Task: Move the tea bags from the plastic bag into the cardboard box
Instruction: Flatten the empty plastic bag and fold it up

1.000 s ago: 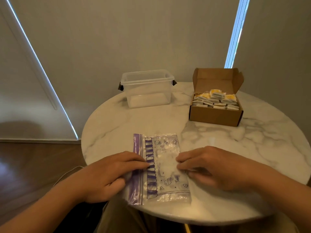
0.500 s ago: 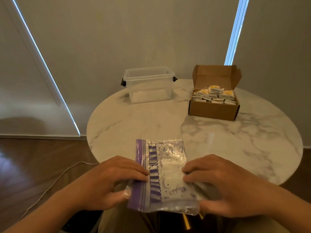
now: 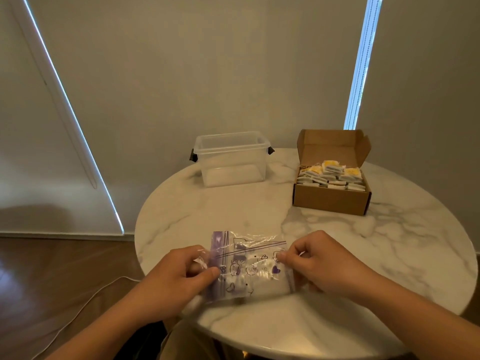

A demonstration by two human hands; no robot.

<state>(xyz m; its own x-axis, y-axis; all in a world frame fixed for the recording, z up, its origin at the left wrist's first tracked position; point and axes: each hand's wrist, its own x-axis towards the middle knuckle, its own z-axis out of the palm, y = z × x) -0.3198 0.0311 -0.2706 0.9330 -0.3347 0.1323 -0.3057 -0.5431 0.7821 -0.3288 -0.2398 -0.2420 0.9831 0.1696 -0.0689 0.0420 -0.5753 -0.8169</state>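
"Head view, both hands in shot. What have they got?"

"One thing between them: clear crinkly plastic zip bag (image 3: 249,266), purple seal strip, purple cartoon print. Left hand (image 3: 174,279) pinches the seal end, thumb on top, fingers curled under. Right hand (image 3: 319,263) pinches the opposite end, fingers curled in tight."

"Bag location, axis?"

"6 o'clock, at the near edge of the round white marble-look table (image 3: 233,211). Long axis runs 9 to 3, seal at 9. Can't tell if it touches the tabletop. Film looks flat and limp. No tea bag shapes show inside, though glare hides some."

"Target?"

"Brown corrugated cardboard box (image 3: 330,201), lid flap up, at 1 o'clock from the hands, well apart. Small white paper tea bags (image 3: 330,175) with yellow tags are stacked to its rim. Right hand is the nearer one."

"Anything else?"

"Clear rigid plastic tub (image 3: 231,162) with dark side clips, 12 o'clock. Judgement: transfer looks finished or close. Any last carry would go towards 1 o'clock, and the thin film would flop."
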